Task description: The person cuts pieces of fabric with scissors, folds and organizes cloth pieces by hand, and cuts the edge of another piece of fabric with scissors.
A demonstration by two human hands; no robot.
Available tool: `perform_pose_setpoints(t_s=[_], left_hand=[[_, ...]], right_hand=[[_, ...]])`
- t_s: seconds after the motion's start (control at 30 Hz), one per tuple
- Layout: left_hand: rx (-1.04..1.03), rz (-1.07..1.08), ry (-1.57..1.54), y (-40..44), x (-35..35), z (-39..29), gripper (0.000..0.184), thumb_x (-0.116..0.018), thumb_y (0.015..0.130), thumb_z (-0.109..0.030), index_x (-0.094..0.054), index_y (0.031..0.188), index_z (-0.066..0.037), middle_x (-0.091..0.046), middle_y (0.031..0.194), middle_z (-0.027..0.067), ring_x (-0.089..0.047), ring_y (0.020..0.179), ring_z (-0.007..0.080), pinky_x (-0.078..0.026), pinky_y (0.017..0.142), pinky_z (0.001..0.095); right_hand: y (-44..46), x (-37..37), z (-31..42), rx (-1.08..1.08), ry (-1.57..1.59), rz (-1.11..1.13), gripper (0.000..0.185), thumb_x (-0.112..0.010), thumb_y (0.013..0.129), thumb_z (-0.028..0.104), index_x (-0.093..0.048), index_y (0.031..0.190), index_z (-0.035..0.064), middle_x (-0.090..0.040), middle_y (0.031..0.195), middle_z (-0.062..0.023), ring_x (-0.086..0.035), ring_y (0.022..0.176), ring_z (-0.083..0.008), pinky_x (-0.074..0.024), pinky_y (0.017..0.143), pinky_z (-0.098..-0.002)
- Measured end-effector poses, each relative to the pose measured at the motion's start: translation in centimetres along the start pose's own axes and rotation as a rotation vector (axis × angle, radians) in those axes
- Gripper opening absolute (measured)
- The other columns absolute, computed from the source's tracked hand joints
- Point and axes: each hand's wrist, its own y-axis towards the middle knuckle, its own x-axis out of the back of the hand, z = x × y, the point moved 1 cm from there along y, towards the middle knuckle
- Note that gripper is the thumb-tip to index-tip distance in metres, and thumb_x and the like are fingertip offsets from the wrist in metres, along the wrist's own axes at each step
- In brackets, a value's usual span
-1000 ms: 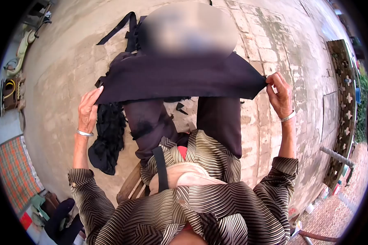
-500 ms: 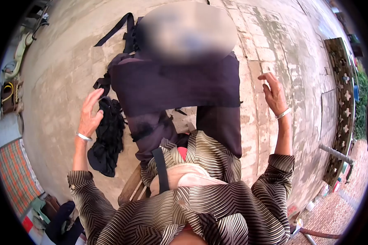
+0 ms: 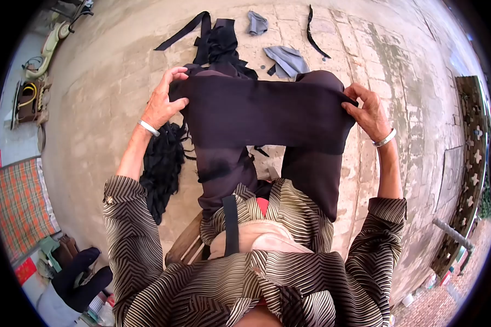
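A dark, brownish-black piece of cloth (image 3: 264, 111) lies stretched flat across my lap, over dark trousers (image 3: 223, 169). At its right end my right hand (image 3: 368, 111) pinches the upper corner between thumb and fingers. My left hand (image 3: 166, 101) is at the opposite end, thumb and fingers apart around the cloth's edge; the thumb tip touches the cloth. Below my left forearm, a heap of black fabric strips (image 3: 163, 171) rests on the ground. Each wrist wears a silver bangle.
Beyond my knees lie black cloth with a strap (image 3: 221, 41), grey fabric scraps (image 3: 288, 60) and a thin black strip (image 3: 311, 32) on the paved ground. A plaid cloth (image 3: 24, 207) is at left. A patterned low wall (image 3: 471, 163) runs along the right.
Both hands have moved in to the cloth's two ends from the sides. My right hand has taken hold of a corner. The view has shifted, and scraps beyond my knees now show.
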Motion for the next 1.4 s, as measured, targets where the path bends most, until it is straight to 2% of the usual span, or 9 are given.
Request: perform_pose_setpoints(t_s=[0.23,0.4,0.63,0.77,0.9,1.03,1.13,1.17,1.4], left_hand=[[0.148,0.178,0.016,1.3,1.5,0.5,0.021,-0.062,0.069,0.001,-0.051,0.087,-0.002,-0.05,0.086,0.003,-0.05,0.078,0.0145,-0.042,0.09,0.0277],[-0.484,-0.274,0.409,1.0,5.8,-5.1,0.027,-0.059,0.062,0.011,-0.048,0.082,-0.004,-0.061,0.095,0.0081,-0.058,0.088,0.0221,-0.045,0.084,0.0312],[-0.713,-0.539,0.856,-3.2,6.7,-9.5,0.031,-0.065,0.057,0.004,-0.053,0.084,-0.004,-0.058,0.089,0.009,-0.056,0.08,0.026,-0.041,0.084,0.0376],[-0.66,-0.306,0.868,-6.2,-0.1,-5.0,0.04,-0.061,0.051,0.002,-0.057,0.091,-0.001,-0.055,0.086,0.0106,-0.055,0.081,0.0286,-0.041,0.085,0.0412],[-0.578,-0.172,0.805,-7.4,-3.6,-2.1,0.04,-0.061,0.052,-0.001,-0.057,0.091,0.0,-0.051,0.083,0.01,-0.053,0.08,0.0291,-0.041,0.084,0.0431],[-0.548,-0.22,0.831,-7.7,-2.7,-2.6,0.046,-0.061,0.052,0.0,-0.06,0.098,0.001,-0.05,0.083,0.0099,-0.052,0.08,0.0291,-0.041,0.086,0.0456],[-0.559,-0.225,0.844,-7.9,-2.4,-2.6,0.054,-0.059,0.056,0.001,-0.062,0.109,0.002,-0.05,0.082,0.0099,-0.052,0.079,0.0287,-0.04,0.087,0.0465],[-0.568,-0.226,0.854,-8.0,-2.3,-2.8,0.056,-0.058,0.057,0.001,-0.063,0.113,0.002,-0.05,0.081,0.01,-0.052,0.078,0.0284,-0.04,0.087,0.0462],[-0.558,-0.214,0.778,-8.5,-4.5,-3.9,0.061,-0.054,0.065,0.005,-0.059,0.125,0.001,-0.052,0.086,0.0098,-0.052,0.079,0.0269,-0.041,0.086,0.0438]], right_hand=[[-0.4,3.1,4.1,0.032,0.04,-0.09,0.011,-0.063,0.075,-0.005,-0.057,0.084,-0.0036,-0.055,0.071,-0.0078,-0.051,0.068,-0.0135,-0.0437,0.066,-0.0288],[-1.1,6.5,7.8,0.254,-0.292,-0.418,0.013,-0.062,0.077,-0.002,-0.061,0.09,0.0009,-0.058,0.081,-0.0086,-0.053,0.075,-0.0235,-0.043,0.076,-0.0314],[-5.9,5.3,6.4,0.256,-0.755,-0.817,0.027,-0.064,0.069,-0.009,-0.065,0.093,0.0041,-0.053,0.07,-0.0048,-0.051,0.063,-0.0164,-0.0437,0.062,-0.03],[-11.0,-1.2,-0.5,-0.176,-0.508,-0.95,0.014,-0.065,0.082,-0.003,-0.062,0.096,0.0009,-0.052,0.06,-0.0029,-0.046,0.05,-0.0084,-0.0387,0.048,-0.0242],[-14.0,-7.8,-6.9,-0.427,0.553,-1.019,0.013,-0.06,0.094,0.009,-0.056,0.103,0.0001,-0.057,0.066,0.0003,-0.046,0.05,-0.0046,-0.0381,0.045,-0.0201],[-13.1,-9.8,-7.4,-0.525,0.914,-1.031,0.01,-0.054,0.096,0.011,-0.053,0.102,0.0025,-0.063,0.072,-0.008,-0.062,0.058,-0.0147,-0.0506,0.05,-0.0241],[-11.8,-8.9,-8.1,-0.45,1.216,-1.17,0.01,-0.053,0.095,0.008,-0.051,0.104,0.0035,-0.066,0.087,-0.0127,-0.068,0.073,-0.0226,-0.0575,0.063,-0.0324],[-12.7,-8.2,-9.6,-0.27,1.292,-1.076,0.009,-0.049,0.096,0.006,-0.056,0.101,0.0058,-0.067,0.1,-0.0158,-0.068,0.09,-0.0287,-0.0562,0.084,-0.0443],[-16.3,-1.3,-8.3,0.002,1.377,-1.138,0.022,-0.046,0.092,-0.001,-0.054,0.112,-0.0043,-0.063,0.108,-0.0194,-0.061,0.096,-0.0253,-0.0506,0.09,-0.0367]])
